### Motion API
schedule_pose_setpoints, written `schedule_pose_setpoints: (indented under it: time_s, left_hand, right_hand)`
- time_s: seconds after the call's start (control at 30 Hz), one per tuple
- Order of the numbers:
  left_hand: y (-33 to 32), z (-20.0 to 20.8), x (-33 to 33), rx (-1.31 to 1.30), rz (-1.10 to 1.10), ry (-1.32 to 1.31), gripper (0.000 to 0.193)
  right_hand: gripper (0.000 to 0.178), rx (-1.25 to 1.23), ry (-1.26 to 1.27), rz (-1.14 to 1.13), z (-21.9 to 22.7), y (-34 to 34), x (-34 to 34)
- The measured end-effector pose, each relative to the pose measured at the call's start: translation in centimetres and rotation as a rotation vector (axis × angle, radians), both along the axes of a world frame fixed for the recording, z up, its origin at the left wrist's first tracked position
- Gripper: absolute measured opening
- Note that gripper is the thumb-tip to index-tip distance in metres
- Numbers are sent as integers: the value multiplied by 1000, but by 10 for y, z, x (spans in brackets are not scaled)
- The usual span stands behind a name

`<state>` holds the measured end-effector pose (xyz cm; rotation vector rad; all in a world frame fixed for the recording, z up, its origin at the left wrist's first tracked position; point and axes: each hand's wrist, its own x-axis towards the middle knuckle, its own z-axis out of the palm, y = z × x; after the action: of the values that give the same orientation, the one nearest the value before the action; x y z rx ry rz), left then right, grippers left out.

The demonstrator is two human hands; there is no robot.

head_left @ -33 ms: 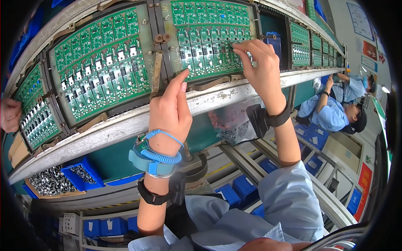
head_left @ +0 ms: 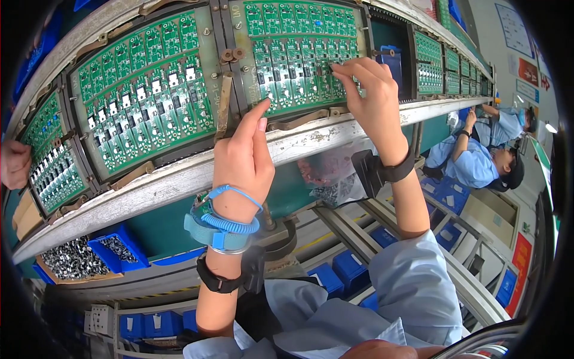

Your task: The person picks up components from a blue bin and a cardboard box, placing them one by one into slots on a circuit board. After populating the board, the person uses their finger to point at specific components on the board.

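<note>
A green circuit board panel [head_left: 299, 75] lies in a dark carrier frame in front of my hands, its rows of narrow boards fitted with small parts. My right hand [head_left: 375, 96] is over the panel's right half, thumb and forefinger brought together in a pinch at the board surface. Whatever those fingertips hold is too small to make out. At the panel's lower left corner, the forefinger of my left hand [head_left: 244, 160] is stretched out to the board edge, the thumb a little apart from it. Nothing shows in that hand. A blue coiled wrist strap [head_left: 230, 224] circles the left wrist.
Another green panel [head_left: 146, 90] sits to the left on the line, behind a pale metal rail [head_left: 305, 140]. Another person's hand [head_left: 15, 164] touches the far-left panel. Small metal parts [head_left: 75, 258] and a blue bin [head_left: 119, 248] lie below. Co-workers in blue [head_left: 472, 158] are at right.
</note>
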<state>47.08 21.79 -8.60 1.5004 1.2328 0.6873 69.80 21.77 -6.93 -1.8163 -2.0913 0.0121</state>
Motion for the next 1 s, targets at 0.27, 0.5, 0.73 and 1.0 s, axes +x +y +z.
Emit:
schedule_pose_setpoints:
  time_s: [0.27,0.5,0.73,1.0]
  left_hand:
    - [-1,12,-3,12,-6,5,25]
    - [-5,34,-15,-114,-20,-119,27]
    - [-25,90,-13,-646,151,-552,72]
    - [-37,86,6,-491,244,-438,87]
  right_hand:
    - [51,-354,-317,-10,44,-13,-17]
    - [54,-360,-389,11,88,-28,-43]
    - [42,-294,301,265,130,-43,-114]
    - [29,-413,368,157,131,-49,-115]
